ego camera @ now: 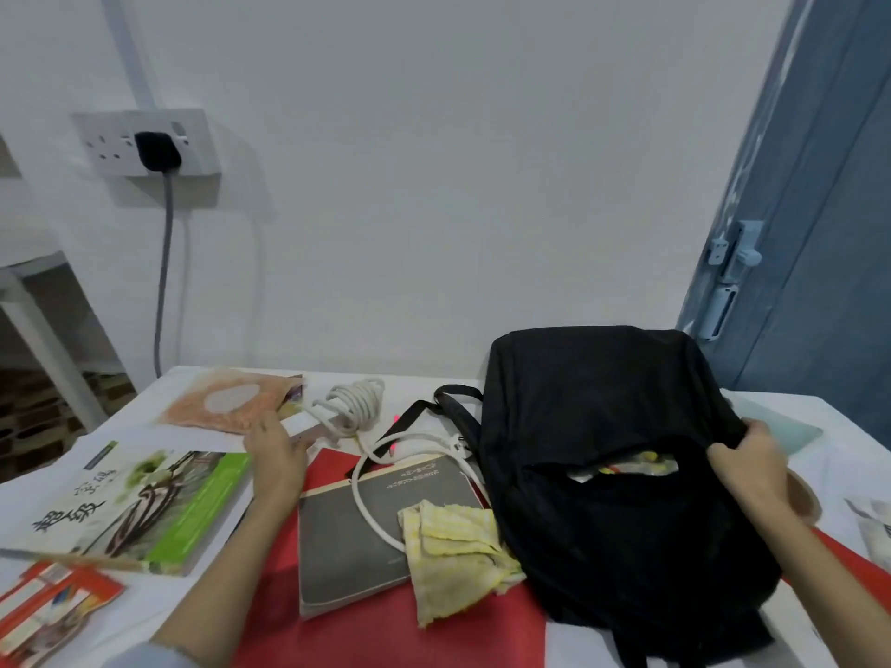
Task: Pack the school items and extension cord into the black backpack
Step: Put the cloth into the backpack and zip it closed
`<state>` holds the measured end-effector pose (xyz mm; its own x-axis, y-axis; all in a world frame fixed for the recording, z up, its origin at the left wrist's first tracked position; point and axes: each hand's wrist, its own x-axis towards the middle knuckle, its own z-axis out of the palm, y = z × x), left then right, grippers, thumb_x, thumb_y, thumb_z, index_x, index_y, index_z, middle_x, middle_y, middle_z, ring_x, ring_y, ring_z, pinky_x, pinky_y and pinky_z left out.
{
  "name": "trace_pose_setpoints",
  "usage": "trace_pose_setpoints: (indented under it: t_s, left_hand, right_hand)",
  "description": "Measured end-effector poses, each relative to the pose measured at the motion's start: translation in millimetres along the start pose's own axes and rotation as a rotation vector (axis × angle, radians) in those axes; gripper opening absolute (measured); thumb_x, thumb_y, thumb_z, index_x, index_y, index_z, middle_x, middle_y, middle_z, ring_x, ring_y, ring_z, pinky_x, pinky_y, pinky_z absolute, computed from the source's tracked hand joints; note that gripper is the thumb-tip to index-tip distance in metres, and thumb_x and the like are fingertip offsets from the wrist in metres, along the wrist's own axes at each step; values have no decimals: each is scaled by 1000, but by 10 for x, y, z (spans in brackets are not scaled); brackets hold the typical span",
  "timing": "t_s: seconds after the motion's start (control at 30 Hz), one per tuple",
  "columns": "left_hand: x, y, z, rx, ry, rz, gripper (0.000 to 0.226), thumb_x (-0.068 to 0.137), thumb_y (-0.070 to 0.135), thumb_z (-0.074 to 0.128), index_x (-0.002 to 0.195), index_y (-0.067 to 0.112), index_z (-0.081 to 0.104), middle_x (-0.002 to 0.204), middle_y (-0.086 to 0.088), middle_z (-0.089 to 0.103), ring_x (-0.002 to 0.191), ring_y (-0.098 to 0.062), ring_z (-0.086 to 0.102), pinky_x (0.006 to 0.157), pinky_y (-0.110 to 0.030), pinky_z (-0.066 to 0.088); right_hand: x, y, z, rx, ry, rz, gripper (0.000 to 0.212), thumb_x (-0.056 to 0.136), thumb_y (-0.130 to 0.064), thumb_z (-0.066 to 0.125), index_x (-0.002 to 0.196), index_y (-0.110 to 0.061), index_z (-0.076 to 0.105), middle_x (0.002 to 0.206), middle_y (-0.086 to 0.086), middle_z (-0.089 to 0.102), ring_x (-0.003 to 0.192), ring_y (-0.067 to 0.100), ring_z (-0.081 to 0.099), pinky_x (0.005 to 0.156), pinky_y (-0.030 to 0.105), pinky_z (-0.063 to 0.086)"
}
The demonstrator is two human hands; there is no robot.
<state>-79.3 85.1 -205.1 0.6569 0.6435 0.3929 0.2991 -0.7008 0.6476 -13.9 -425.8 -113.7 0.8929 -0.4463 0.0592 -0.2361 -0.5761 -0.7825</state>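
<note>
White wall behind with a socket (144, 142) and a black plug (156, 150) in it, blue door (815, 195) at right; the table (120, 417) has a white top with a red sheet (385, 624) on it. Backpack (622, 465) lies right of centre with its opening gaping and something yellow showing inside, right hand (752, 465) pinching the fabric at the opening's right edge. Left hand (277, 450) is flat, fingers relaxed, reaching near the coiled white cord (354, 402), whose loose end trails over the grey book (357, 532); a yellow cloth (453, 542) lies on that book against the backpack, a green book (125, 508) lies at left.
</note>
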Motion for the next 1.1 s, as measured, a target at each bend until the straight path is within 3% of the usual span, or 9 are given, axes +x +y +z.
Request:
trace_pose_setpoints:
  t_s: [0.17,0.3,0.43,0.53,0.67,0.8,0.9,1.03,1.1]
  left_hand:
    - [-276,264,-56,165,-70,-86,52,78,15,72,112,-13,45,115,-36,47,104,-49,46,87,-53,38]
    - [-371,320,-9,240,-103,-141,45,82,15,67,109,-14,46,111,-38,50,97,-52,50,79,-54,44]
    - [-415,464,-96,189,-95,-94,48,81,7,62,122,-10,44,118,-35,47,103,-50,49,84,-52,43]
    - [-541,540,-278,127,-43,-59,44,81,4,59,122,-8,48,116,-31,50,105,-44,48,88,-46,39]
    - [-783,247,-758,181,36,9,35,82,15,60,111,-5,57,112,-25,57,107,-40,48,93,-42,34]
    - [-1021,-205,-1408,210,233,-69,24,77,-2,66,101,-2,63,104,-21,61,102,-39,52,91,-42,36]
    - [-1172,-592,-1799,229,320,-191,17,81,3,62,97,-2,64,99,-21,62,98,-39,54,89,-43,38]
    - [-1230,-975,-2085,277,262,-337,28,84,17,65,109,5,60,114,-13,59,111,-31,48,96,-36,32]
    - [-1178,-1093,-2164,327,215,-379,38,86,30,64,117,10,56,124,-10,54,119,-28,43,98,-38,33]
  right_hand:
    - [-23,10,8,-215,-38,-69,41,79,-3,54,118,5,44,114,32,53,105,46,51,89,47,41]
    - [-59,-142,22,-591,12,-213,61,80,-14,58,136,-9,37,139,19,35,123,39,33,99,51,29]
    - [-154,-439,229,-420,-85,-585,47,85,-9,52,131,-14,49,139,11,41,124,32,36,99,48,32]
    - [-334,-704,563,-261,-313,-849,32,90,-9,49,119,-16,59,125,3,54,112,21,46,95,35,40]
    - [-778,-1142,1122,-170,-599,-1103,27,90,-10,48,110,-16,66,114,-2,60,107,18,51,96,33,42]
    - [-1471,-1475,1638,-115,-792,-1292,25,89,-9,48,106,-14,66,109,2,61,106,20,53,92,30,41]
    - [-2080,-1590,1991,-120,-896,-1441,26,88,-11,47,107,-14,66,109,6,62,105,24,52,93,36,41]
    - [-2747,-1693,2331,-121,-931,-1563,30,90,-20,46,116,-14,61,115,7,59,107,27,50,91,38,41]
    - [-3015,-1760,2468,-187,-918,-1568,47,89,-40,42,126,-15,53,123,7,54,113,26,47,93,36,38]
